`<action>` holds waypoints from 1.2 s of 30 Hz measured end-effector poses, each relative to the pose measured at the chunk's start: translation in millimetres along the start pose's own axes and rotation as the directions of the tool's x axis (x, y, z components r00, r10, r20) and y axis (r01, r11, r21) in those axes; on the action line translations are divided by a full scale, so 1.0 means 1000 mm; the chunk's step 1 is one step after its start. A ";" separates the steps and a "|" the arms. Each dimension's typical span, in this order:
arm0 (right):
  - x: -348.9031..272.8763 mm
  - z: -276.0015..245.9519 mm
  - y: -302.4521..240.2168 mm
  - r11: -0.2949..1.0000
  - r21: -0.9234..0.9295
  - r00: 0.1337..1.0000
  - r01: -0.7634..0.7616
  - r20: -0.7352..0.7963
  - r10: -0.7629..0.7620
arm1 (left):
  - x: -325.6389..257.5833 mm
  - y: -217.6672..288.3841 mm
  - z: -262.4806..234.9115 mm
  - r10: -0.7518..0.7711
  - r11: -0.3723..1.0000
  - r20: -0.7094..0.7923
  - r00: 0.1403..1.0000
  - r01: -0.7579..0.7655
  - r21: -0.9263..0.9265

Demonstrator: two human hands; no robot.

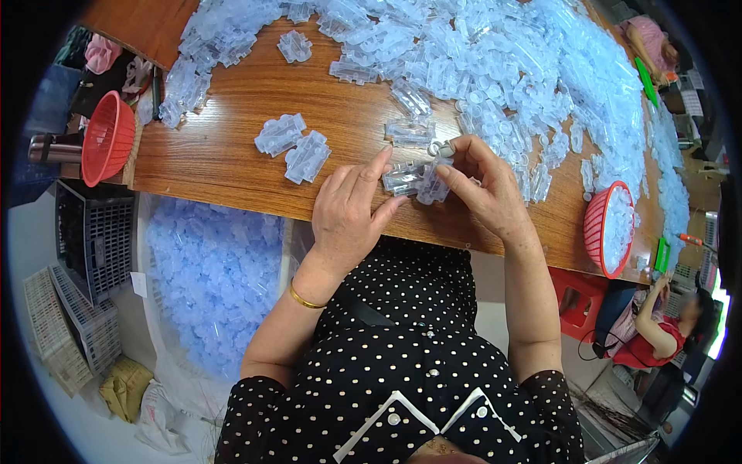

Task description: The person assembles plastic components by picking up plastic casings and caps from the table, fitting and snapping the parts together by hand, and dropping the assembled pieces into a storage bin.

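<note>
Several clear plastic moulded parts (402,179) lie at the near edge of the wooden table in front of me. My left hand (346,203) rests on the table beside them, thumb and forefinger apart, their tips close to the nearest part. With thumb and fingers bent together, my right hand (491,189) grips a clear plastic part (434,185) from its right side. A small round plastic piece (440,149) shows at my right fingertips. Just beyond lies another clear part (410,131). To the left, two clear plastic parts (307,157) lie together on the wood.
A large heap of clear plastic parts (495,54) covers the far table (224,147). Red baskets stand at left (110,139) and right (593,232), the right one filled. Below the table's left side, a big bag (216,286) holds many such parts. Other people (657,332) sit at right.
</note>
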State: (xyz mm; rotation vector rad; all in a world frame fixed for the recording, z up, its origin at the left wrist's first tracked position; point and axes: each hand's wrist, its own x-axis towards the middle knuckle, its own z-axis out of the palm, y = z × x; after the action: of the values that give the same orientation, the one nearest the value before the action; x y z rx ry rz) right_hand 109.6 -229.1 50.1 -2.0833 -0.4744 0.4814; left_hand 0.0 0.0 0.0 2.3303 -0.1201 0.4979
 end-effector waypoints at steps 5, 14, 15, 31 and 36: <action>-0.003 -0.001 -0.011 0.999 -0.023 0.988 -0.030 -0.153 0.026 | -0.001 -0.006 -0.005 -0.013 0.997 -0.076 0.997 0.019 0.070; -0.013 0.007 0.018 0.599 -0.618 0.762 0.509 0.000 -0.648 | 0.003 0.000 -0.001 -0.047 0.994 -0.074 0.996 0.055 0.097; -0.015 0.012 0.019 0.633 -0.595 0.766 0.495 -0.046 -0.641 | 0.004 0.000 -0.002 -0.036 0.995 -0.077 0.996 0.043 0.090; -0.024 -0.158 0.141 0.921 -0.261 0.766 -0.288 -0.640 0.059 | 0.001 -0.003 -0.003 -0.077 0.990 -0.045 0.996 0.082 0.114; -0.027 -0.156 0.140 0.911 -0.307 0.787 -0.276 -0.617 0.030 | 0.001 -0.002 -0.001 -0.083 0.989 -0.051 0.995 0.089 0.122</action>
State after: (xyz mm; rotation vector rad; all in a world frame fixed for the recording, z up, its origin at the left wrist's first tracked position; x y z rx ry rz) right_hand 186.5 -422.4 13.4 -2.5134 -0.0039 -0.2283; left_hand 1.1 2.4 -0.4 2.4316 0.0339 0.5287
